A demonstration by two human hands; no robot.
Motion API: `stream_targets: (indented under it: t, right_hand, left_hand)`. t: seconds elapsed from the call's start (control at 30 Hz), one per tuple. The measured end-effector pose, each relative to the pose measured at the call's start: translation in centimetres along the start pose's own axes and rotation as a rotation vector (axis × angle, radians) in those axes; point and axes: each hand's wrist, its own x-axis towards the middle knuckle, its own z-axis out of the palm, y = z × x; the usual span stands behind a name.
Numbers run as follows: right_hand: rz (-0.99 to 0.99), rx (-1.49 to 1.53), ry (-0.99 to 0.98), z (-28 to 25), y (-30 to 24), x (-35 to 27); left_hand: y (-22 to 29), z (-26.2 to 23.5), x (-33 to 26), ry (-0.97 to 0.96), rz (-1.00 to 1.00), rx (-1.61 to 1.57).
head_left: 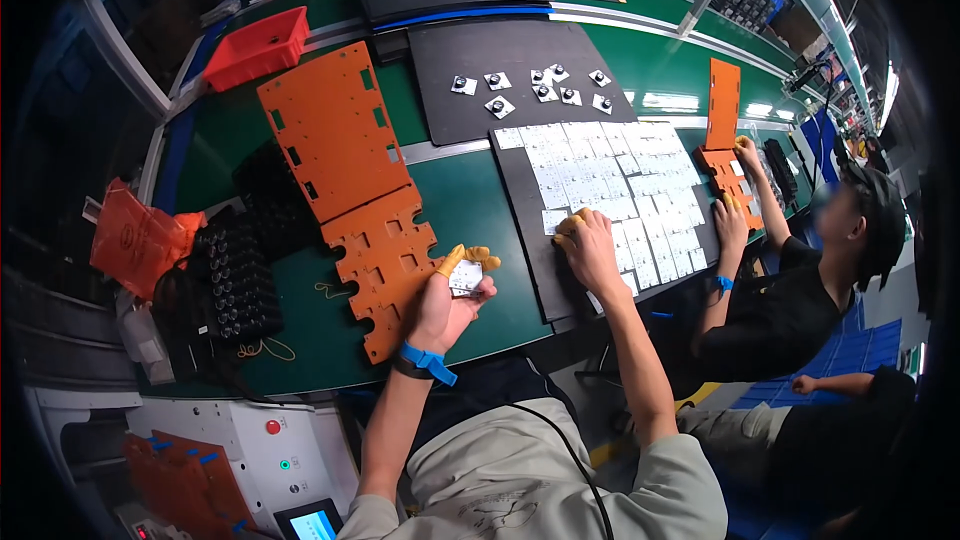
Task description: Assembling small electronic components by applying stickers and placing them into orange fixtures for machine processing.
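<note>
My left hand, with yellow finger covers on its fingertips, holds a small white circuit board beside the lower half of a hinged orange fixture. That half has square recesses and notched edges, while its perforated orange lid lies folded back. Over the near left part of a block of white circuit boards, my right hand has its yellow-covered fingers bent and closed at the boards. Whatever is between those fingertips is hidden. The boards lie on a black mat.
Several small white pieces with black round parts sit on a farther black sheet. Left are a red tray, an orange bag and black cylindrical parts. A co-worker handles another orange fixture at right.
</note>
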Motion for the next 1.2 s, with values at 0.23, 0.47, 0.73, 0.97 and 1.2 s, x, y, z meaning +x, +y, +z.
stream_targets:
  t: [0.23,0.47,0.73,0.97,1.2]
  right_hand:
    - [0.006,0.341,0.032,-1.2,-4.1,0.9]
    - [-0.074,0.128,0.167,0.3,-2.8,4.3]
    - [-0.131,-0.205,0.056,2.7,4.7,7.4]
    - [-0.178,0.224,0.064,0.1,0.0,7.8]
    - [-0.176,0.323,-0.126,-0.6,-7.9,7.3]
  left_hand:
    - [-0.6,0.7,0.9,-0.032,-0.038,0.069]
    - [-2.1,-0.1,1.8,0.044,0.111,0.062]
    - [-0.6,2.0,0.6,0.038,-0.073,-0.155]
    - [-0.3,-0.9,1.0,-0.022,-0.297,-0.135]
    - [0.2,0.1,3.2,0.004,-0.136,-0.105]
